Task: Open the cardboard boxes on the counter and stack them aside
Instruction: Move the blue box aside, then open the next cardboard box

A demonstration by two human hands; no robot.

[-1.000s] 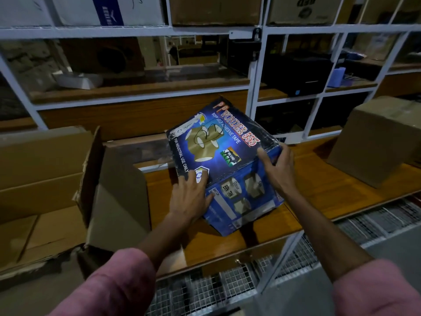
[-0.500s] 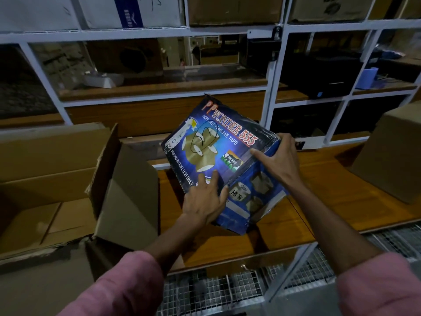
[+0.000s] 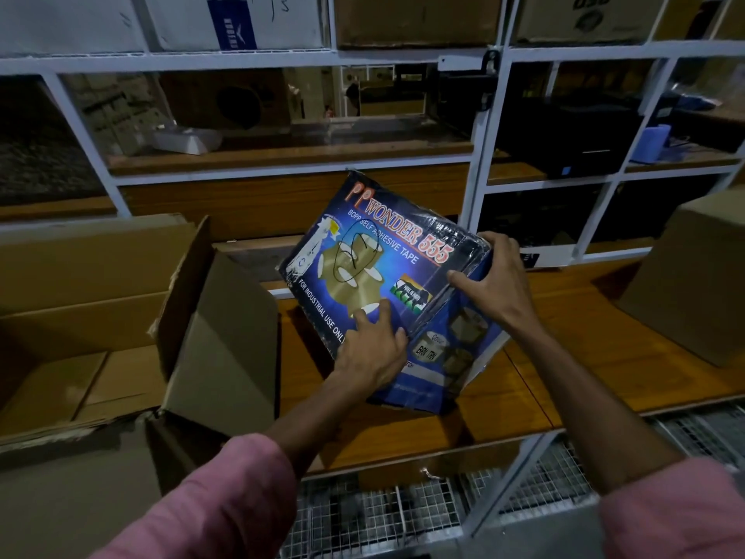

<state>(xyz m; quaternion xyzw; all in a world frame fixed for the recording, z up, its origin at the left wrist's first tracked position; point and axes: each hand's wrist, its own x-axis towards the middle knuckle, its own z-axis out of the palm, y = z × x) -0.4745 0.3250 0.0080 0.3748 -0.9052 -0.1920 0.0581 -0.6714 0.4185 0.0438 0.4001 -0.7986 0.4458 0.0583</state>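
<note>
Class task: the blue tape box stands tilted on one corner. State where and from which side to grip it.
Grip the blue tape box by its two opposite side edges, one hand from each side. It is tipped on one corner on the counter, so a two-sided hold should steady it best.

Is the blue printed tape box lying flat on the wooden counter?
No: the blue printed tape box is tilted up on one corner, with the left hand and right hand on it.
</note>
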